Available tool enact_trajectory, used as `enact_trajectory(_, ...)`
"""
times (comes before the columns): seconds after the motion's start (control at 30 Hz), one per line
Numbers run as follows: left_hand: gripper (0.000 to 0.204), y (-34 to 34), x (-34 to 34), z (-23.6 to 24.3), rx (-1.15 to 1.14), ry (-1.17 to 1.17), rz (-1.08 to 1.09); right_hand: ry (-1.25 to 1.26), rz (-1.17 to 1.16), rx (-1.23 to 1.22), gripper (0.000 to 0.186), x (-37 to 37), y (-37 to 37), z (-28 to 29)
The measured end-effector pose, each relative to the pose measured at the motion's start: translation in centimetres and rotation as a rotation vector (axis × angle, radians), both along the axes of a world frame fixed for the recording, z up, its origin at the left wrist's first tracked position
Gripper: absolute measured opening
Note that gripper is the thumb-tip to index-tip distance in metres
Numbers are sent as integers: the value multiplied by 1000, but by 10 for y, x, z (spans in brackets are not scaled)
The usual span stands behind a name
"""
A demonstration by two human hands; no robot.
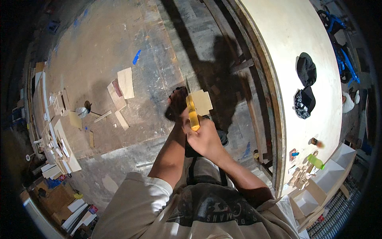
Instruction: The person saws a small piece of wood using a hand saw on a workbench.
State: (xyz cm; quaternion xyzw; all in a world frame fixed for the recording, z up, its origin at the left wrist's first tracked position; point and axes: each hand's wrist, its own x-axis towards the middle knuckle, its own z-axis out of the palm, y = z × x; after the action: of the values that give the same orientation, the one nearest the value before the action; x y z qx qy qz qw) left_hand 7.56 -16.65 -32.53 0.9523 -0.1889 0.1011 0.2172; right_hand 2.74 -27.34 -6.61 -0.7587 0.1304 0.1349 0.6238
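Gripping yellow handle point(193, 121), compartmented white box point(328, 177) at right

Your left hand point(178, 104) in deep shade; white tabletop point(292, 36) at right brightly lit. Your shadow point(226, 77) falls far; light from behind you. Fisheye bends table edge point(274, 95); corners black.

"What lay on the pale tabletop point(294, 24)?"
"Two dark caps point(306, 68), one just beside the other, with a green bottle point(315, 161) lower in view."
"And past its right edge?"
"A blue two-wheeler point(345, 59), up near the corner."
"What about the left?"
"A broad brown board point(111, 36) bore a blue scrap point(137, 57), with pale wood pieces point(126, 81) near it."
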Motion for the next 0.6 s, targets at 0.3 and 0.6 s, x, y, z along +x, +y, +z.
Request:
enact_trajectory(0.3, 25, 4, 11, -16, 65, 45, 275, 40, -264, 97, 20, -37, -17, -8)
enact_trajectory(0.6, 28, -7, 13, 15, 127, 31, 306, 85, -250, 102, 23, -38, -14, -41)
